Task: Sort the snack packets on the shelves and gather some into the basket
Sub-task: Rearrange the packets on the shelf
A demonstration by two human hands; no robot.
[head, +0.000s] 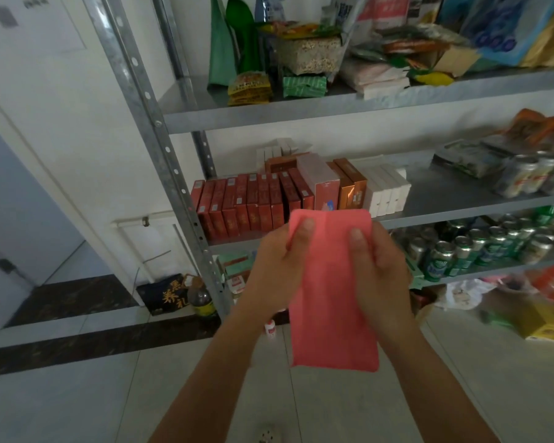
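Near centre, before the shelves (269, 118): pink packet (330, 308), upright, off every shelf.
Hands: left hand (274, 270) and right hand (383, 273) each clamp one long edge, thumbs across the front.
Handling: seems soft and light, perhaps slippery; grip both edges.
Basket: not in view.

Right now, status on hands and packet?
Left hand and right hand both grip pink packet. Held before middle shelf. Basket not in view; nothing blocking.

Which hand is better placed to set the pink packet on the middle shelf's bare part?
The right hand, probably. It and the left hand both hold the pink packet, but the bare shelf lies right of them.
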